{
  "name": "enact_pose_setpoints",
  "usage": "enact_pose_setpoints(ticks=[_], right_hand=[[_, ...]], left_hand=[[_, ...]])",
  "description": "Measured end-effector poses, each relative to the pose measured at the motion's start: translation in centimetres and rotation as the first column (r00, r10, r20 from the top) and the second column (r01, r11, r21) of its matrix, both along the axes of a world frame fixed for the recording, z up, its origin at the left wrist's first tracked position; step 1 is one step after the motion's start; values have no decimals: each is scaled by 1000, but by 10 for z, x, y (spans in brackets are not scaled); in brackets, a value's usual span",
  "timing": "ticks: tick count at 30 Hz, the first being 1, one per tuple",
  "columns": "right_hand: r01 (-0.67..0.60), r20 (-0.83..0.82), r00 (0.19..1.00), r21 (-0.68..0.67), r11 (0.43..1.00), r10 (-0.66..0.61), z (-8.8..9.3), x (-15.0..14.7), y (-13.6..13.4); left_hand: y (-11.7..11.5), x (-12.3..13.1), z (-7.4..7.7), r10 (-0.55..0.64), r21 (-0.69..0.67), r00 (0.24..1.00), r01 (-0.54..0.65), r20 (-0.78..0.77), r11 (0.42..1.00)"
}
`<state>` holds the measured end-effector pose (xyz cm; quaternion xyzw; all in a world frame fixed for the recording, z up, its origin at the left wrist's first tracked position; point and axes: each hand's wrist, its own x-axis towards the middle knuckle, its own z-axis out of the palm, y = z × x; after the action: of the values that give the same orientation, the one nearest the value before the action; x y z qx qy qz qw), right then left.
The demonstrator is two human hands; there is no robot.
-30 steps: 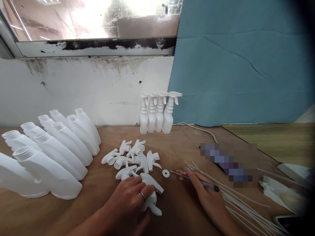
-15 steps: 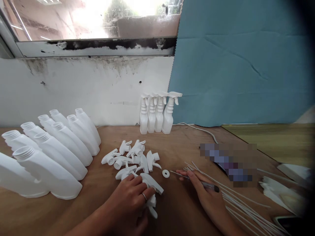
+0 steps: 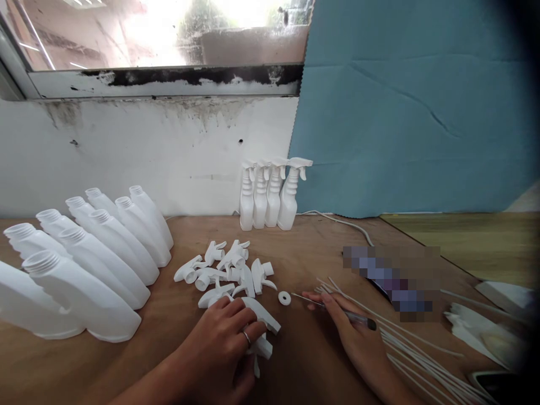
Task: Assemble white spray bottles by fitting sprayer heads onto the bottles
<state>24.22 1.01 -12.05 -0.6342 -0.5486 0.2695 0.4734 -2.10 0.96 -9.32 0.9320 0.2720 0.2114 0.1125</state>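
Note:
My left hand, a ring on one finger, is closed around a white trigger spray head, partly hidden under the fingers. Just beyond the knuckles lies another spray head. A loose pile of more white spray heads spreads behind it. In my right hand is a slim screwdriver-like tool with a greyish handle and a thin metal shaft, its tip pointing left. A small white ring-shaped washer lies flat on the table close to that tip.
Open-necked white bottles stand in rows at the left. Several bottles with spray heads fitted stand against the wall. Thin white tubes lie by my right forearm, with a blurred-out item and crumpled white plastic farther right.
The spray head in my left hand has turned and shifted slightly, its trigger end now lower left of where it was. My right hand and the tool look unmoved.

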Motion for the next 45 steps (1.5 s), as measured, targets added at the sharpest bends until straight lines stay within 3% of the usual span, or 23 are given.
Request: enact_pose_setpoints(ticks=[27,45], right_hand=[[1,-8,1000,-31,1000,-1,-2,2,1],[-2,-10,1000,-46,999,1,-3,2,1]], left_hand=[[0,0,-1,18,-18,1000,-18,-6,1000],[0,0,4,39,42,999,-38,-16,998]])
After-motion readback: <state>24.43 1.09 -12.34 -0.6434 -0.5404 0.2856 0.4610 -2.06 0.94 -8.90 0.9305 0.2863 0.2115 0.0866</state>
